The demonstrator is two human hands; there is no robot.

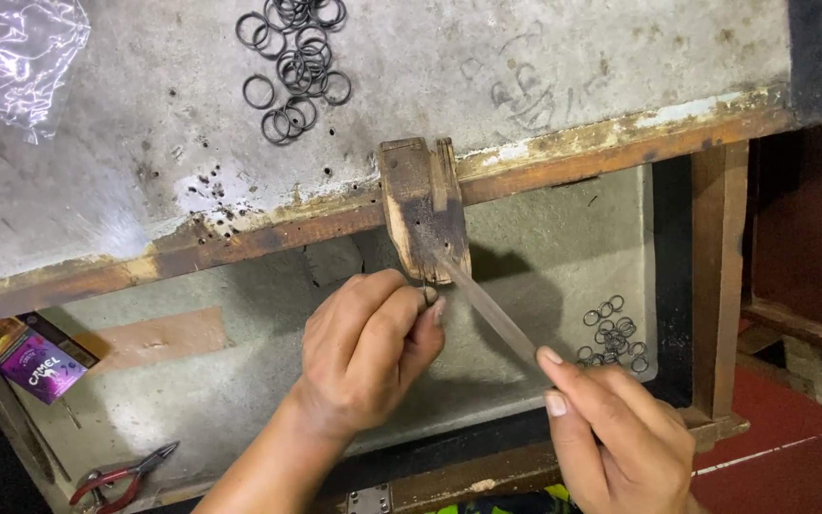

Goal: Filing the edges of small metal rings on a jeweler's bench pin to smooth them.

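Observation:
My left hand (368, 347) pinches a small dark metal ring (429, 294) against the lower end of a worn wooden peg (423, 211) that juts out from the bench edge. My right hand (611, 433) grips a thin flat metal file (492, 312). The file slants up and to the left, and its tip meets the ring at the foot of the peg. Most of the ring is hidden by my fingertips.
A pile of dark rings (294, 59) lies on the grey bench top (126, 143). Several more rings (613, 335) sit in the tray below at right. Red-handled pliers (118, 479) and a small purple box (32, 357) lie at lower left. Crumpled clear plastic (11, 52) is at top left.

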